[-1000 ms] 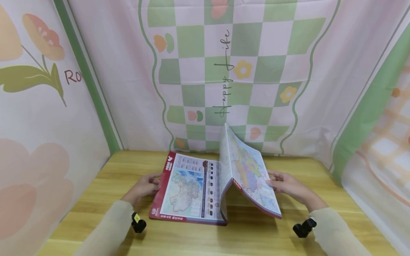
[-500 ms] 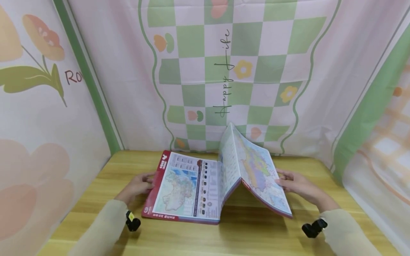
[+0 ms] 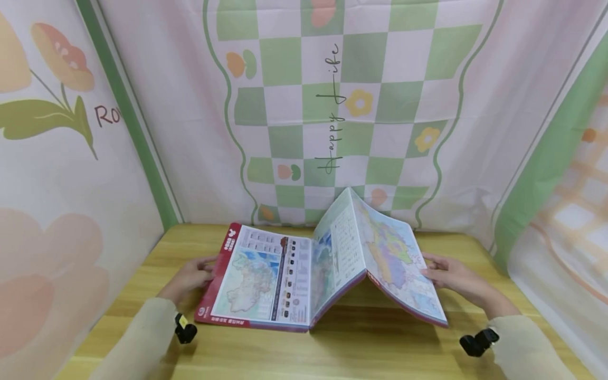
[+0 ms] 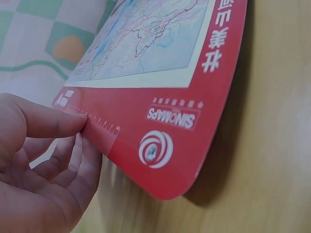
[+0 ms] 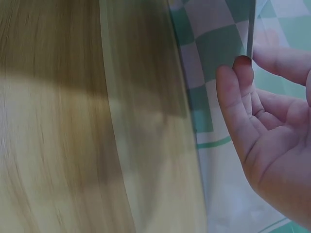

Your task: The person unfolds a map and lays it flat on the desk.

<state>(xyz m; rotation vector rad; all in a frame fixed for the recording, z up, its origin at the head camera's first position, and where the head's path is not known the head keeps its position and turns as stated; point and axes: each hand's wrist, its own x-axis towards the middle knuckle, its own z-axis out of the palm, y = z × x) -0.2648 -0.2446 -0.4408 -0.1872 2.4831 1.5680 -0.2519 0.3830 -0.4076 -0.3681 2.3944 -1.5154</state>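
Note:
A folding map (image 3: 252, 285) with a red border is partly unfolded on the wooden table. Its left panel lies low and nearly flat, while the middle and right panels rise to a tent-like ridge. My left hand (image 3: 190, 277) pinches the red left edge between thumb and fingers; the left wrist view shows the thumb (image 4: 58, 124) on top near the SINOMAPS print. At the other side, my right hand (image 3: 453, 277) pinches the right panel's outer edge, thumb above and fingers below. In the right wrist view the map panel (image 5: 251, 29) shows edge-on, raised above the table.
The wooden table (image 3: 380, 356) reaches back to a hanging cloth (image 3: 285, 111) with green and white checks. Printed cloth walls (image 3: 57, 174) stand on the left and right sides. A small black camera sits on each wrist.
Both hands have moved apart, the left one leftward and the right one rightward. Between them the map has spread wider, its ridge shifting right and opening to show more of the middle panel.

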